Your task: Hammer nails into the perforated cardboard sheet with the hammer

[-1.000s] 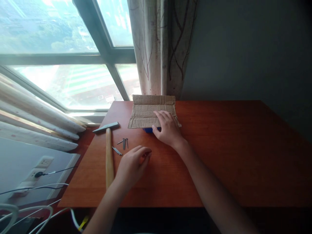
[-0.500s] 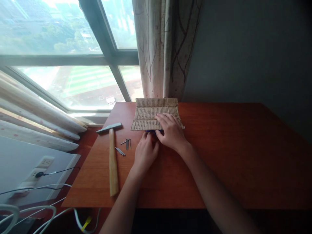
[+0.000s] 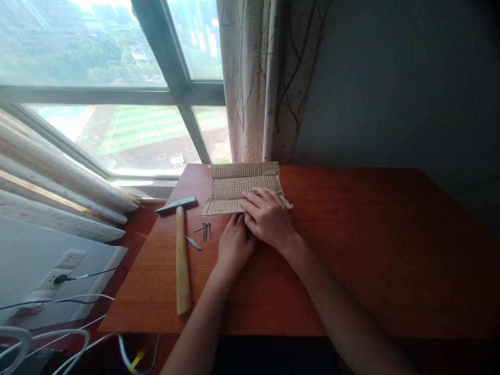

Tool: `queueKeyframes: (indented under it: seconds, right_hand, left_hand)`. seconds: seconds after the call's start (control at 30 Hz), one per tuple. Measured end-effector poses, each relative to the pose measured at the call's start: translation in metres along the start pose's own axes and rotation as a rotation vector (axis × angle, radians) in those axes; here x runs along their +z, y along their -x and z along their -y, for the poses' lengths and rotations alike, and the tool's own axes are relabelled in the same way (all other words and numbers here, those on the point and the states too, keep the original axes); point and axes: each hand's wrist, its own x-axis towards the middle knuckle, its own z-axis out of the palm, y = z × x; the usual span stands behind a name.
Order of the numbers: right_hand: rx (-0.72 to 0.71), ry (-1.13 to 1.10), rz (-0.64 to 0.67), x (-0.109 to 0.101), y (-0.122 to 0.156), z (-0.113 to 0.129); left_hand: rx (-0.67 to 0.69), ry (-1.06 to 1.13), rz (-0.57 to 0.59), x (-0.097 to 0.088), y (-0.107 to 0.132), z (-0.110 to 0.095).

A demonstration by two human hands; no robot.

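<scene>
A tan perforated sheet (image 3: 244, 185), creased into bands and looking like cardboard, lies near the far edge of the table. My right hand (image 3: 269, 216) grips its near right part, fingers laid over the top and thumb by the near edge. Just below that edge, my left hand (image 3: 234, 245) has its fingers curled together, close against my right hand. A small dark thing shows at its fingertips, mostly hidden; I cannot make out what it is. Left of my hands lie several nails (image 3: 204, 232) and a hammer (image 3: 182, 260) with a wooden handle.
The brown wooden table (image 3: 371, 250) reaches far to the right. Beyond its far left side are a window (image 3: 140, 130) and a curtain (image 3: 250, 78). A wall socket (image 3: 58, 278) with a plug and loose cables (image 3: 78, 333) is at the lower left.
The perforated sheet has shifted left and slightly nearer, turning a little, with my right hand on it. The blue thing seen under its near edge is now mostly covered.
</scene>
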Motion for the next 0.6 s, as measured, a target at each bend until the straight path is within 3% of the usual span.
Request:
queueKeyframes:
  seconds: [0.33,0.6]
  right_hand:
    - [-0.008,-0.041,0.021,0.006,-0.002,0.002]
    - [-0.024,-0.042,0.061,0.027,-0.034,0.019]
  left_hand:
    - [0.044,-0.042,0.015,0.006,0.002,-0.003]
    - [0.138,-0.089,0.024,0.018,0.001,0.002]
